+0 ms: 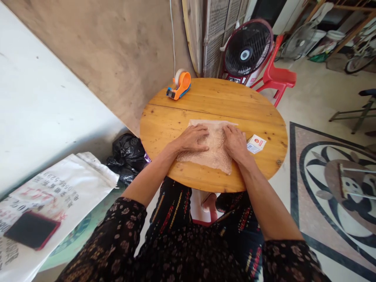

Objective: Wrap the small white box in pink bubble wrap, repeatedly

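A sheet of clear bubble wrap (216, 147) lies spread on the round wooden table (164, 121) in front of me. My left hand (194, 139) rests on its left part, fingers apart and stretched over the plastic. On the right side, my right hand (235, 143) presses on the wrap with its fingers extended toward the far edge. Neither hand is lifting anything. Just right of my right hand is a small white box (256, 143) with a red and orange print.
An orange tape dispenser (182, 84) stands at the table's far left. Behind the table are a fan (246, 49) and a red chair (279, 74). To the left lie a black plastic bag (127, 152), a white sack (79, 184) and a dark phone-like device (32, 230).
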### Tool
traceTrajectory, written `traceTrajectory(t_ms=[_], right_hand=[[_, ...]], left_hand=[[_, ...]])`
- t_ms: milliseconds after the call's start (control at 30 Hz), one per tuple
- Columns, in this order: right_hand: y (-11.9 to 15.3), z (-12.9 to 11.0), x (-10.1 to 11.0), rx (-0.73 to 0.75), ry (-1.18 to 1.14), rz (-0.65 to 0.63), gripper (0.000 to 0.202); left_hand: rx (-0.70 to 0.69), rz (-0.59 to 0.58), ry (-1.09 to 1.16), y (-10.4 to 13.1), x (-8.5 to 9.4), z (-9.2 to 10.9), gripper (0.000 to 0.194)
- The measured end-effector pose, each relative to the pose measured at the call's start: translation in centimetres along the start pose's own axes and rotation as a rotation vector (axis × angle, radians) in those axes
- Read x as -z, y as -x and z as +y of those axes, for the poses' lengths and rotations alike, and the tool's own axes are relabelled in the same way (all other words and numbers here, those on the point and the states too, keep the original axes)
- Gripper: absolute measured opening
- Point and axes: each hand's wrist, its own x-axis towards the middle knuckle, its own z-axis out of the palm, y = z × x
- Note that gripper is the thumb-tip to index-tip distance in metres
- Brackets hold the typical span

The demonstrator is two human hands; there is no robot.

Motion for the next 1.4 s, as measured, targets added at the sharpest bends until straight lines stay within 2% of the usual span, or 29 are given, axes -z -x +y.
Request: traceTrajectory(t_ms=[133, 267, 400, 500, 567, 633, 700, 800, 900, 1033, 1133, 1200, 1267, 1400], right_hand=[[0.0, 0.0, 0.4, 0.004, -0.050, 0.016, 0.049], [0.5, 0.6, 1.2, 0.036, -0.200, 0.050, 0.046], [1.8, 1.6, 3.1, 0.130, -0.338, 0.117, 0.041], [3.1, 3.0, 4.6, 0.151, -0.313, 0.160, 0.040], [4.0, 4.4, 5.0, 0.104, -0.227, 0.186, 0.041], [4.7, 6.0, 4.7, -0.011, -0.114, 0.187, 0.052], [5.2, 7.5, 3.9, -0.086, -0.055, 0.134, 0.062], [5.4, 8.7, 2.7, -0.108, -0.119, 0.072, 0.063], [5.3, 8.8, 2.6, -0.183, -0.193, 0.097, 0.061], [5.2, 8.0, 4.2, -0.329, -0.361, 0.265, 0.063], [5.1, 5.9, 5.9, -0.230, -0.665, 0.387, 0.064], [4.9, 3.6, 7.0, -0.100, -0.771, 0.329, 0.061], [4.3, 0.8, 7.6, -0.006, -0.778, 0.262, 0.058], [2.1, -3.1, 6.5, 0.175, -0.751, 0.139, 0.057]], left_hand=[[-0.007, 0.011, 0.001, 0.0, 0.0, 0.1, 0.069], [-0.007, 0.005, 0.020, 0.0, 0.4, 0.4, 0.070], [-0.005, 0.005, 0.019, 0.0, 0.5, 0.5, 0.069], [-0.008, 0.012, 0.019, 0.0, 0.3, 0.3, 0.070], [-0.013, 0.020, 0.022, 0.1, 0.3, 0.3, 0.069], [-0.010, 0.019, 0.025, 0.1, 0.4, 0.3, 0.069], [0.000, 0.004, 0.030, 0.1, 0.5, 0.4, 0.071], [0.007, -0.012, 0.035, 0.0, 0.6, 0.5, 0.073], [0.014, -0.012, 0.037, 0.0, 0.6, 0.6, 0.073], [0.014, -0.007, 0.041, 0.2, 0.7, 0.7, 0.073], [0.017, -0.002, 0.049, 0.2, 0.7, 0.7, 0.072], [0.011, 0.006, 0.050, 0.1, 0.5, 0.5, 0.072], [-0.007, 0.020, 0.049, 0.0, 0.2, 0.3, 0.072], [-0.023, 0.069, 0.062, 0.0, -0.2, 0.1, 0.072]])
